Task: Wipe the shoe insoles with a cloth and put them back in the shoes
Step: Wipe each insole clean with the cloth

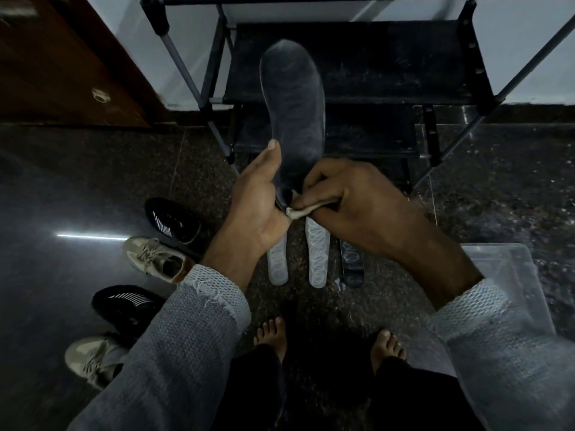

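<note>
My left hand (259, 197) grips the heel end of a dark grey insole (292, 107), which points away from me over the shoe rack. My right hand (345, 194) pinches a small white cloth (303, 210) against the insole's heel. On the floor below lie two white insoles (317, 253) (278, 265) and one dark insole (352, 264), partly hidden by my hands. Two black shoes (174, 222) (124, 303) and two beige sneakers (155, 259) (90, 359) stand in a column at the left.
A black shoe rack (373, 63) with metal poles stands straight ahead against a white wall. A brown wooden door (62, 66) is at upper left. A clear plastic box (513, 275) sits on the dark speckled floor at right. My bare feet (326, 343) are below.
</note>
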`<control>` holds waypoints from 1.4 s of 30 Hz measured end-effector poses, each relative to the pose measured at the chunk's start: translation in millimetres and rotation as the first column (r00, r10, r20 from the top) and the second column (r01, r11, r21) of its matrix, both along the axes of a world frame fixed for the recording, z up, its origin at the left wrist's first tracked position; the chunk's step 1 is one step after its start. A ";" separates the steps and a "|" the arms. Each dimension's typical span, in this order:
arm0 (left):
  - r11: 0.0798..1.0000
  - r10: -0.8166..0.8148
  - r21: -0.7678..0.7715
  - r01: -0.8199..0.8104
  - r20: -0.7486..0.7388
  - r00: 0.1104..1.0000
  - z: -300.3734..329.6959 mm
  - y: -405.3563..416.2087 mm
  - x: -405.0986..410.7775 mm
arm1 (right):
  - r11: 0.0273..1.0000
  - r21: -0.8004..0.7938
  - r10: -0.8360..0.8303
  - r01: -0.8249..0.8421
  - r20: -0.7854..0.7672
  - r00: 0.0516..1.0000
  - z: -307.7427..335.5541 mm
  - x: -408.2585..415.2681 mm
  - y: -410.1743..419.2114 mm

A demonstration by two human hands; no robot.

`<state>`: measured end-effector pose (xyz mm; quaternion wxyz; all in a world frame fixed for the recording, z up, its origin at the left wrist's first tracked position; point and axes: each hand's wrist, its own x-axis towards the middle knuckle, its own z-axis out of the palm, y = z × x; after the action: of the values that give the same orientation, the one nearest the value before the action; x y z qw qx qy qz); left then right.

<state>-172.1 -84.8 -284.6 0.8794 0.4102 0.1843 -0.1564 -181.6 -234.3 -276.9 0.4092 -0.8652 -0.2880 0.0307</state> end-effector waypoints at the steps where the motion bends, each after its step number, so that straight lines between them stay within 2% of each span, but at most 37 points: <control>1: 1.000 -0.007 -0.004 0.007 0.007 1.000 0.1 0.4 -0.5 | 1.000 -0.004 0.016 -0.016 -0.007 1.000 0.2 0.0 0.2; 7: 0.997 -0.053 0.050 0.053 0.000 0.999 -3.6 -0.8 3.1 | 0.971 0.054 -0.237 0.233 0.097 0.967 -4.4 3.0 -3.1; 11: 1.000 -0.012 0.003 0.012 0.008 1.000 -3.1 -1.4 -0.2 | 0.999 -0.001 -0.032 0.032 0.039 0.999 -0.6 -1.0 3.1; 13: 1.000 -0.009 0.004 0.009 0.006 1.000 -1.6 -2.0 -0.7 | 1.000 -0.015 -0.003 0.003 0.014 1.000 -0.6 -0.3 3.3; 17: 0.999 -0.043 0.012 0.043 -0.013 0.999 1.0 -2.9 0.0 | 0.972 0.036 -0.235 0.232 0.135 0.963 -6.0 2.3 -0.1; 19: 0.999 -0.045 0.017 0.045 0.005 0.999 1.6 -3.8 -0.4 | 0.961 0.046 -0.278 0.274 0.161 0.947 -6.9 1.5 2.0; 23: 1.000 -0.013 0.005 0.013 0.005 1.000 -0.5 -2.7 -1.6 | 0.998 -0.036 -0.055 0.060 0.128 0.990 -4.1 -1.2 8.9; 25: 1.000 -0.013 0.015 0.013 0.008 1.000 -1.0 -2.4 -1.5 | 0.997 -0.061 -0.034 0.042 0.118 0.992 -3.5 -0.6 8.1; 30: 0.998 -0.063 0.007 0.063 0.023 0.998 2.2 -4.4 -1.8 | 0.951 0.010 -0.304 0.309 0.210 0.929 -6.1 -0.5 7.9; 34: 0.999 -0.038 0.028 0.038 0.005 0.999 1.4 -2.5 -2.2 | 0.994 -0.039 -0.094 0.102 0.172 0.981 -3.4 -3.5 14.3; 36: 0.999 -0.033 0.024 0.033 0.001 0.999 0.9 -1.6 -2.4 | 0.996 -0.065 -0.048 0.060 0.163 0.985 -2.5 -3.3 15.0; 40: 0.997 -0.078 -0.011 0.078 0.019 0.997 4.1 -5.5 -3.4 | 0.954 0.031 -0.298 0.299 0.215 0.930 -4.8 -1.7 10.7; 42: 0.996 -0.091 -0.007 0.091 0.022 0.996 3.9 -6.8 -4.5 | 0.936 0.062 -0.353 0.348 0.204 0.913 -5.2 -2.4 12.0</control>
<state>-176.6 -91.6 -280.7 0.8750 0.4160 0.1555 -0.1926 -183.9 -222.3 -282.1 0.3855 -0.8961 -0.1706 -0.1388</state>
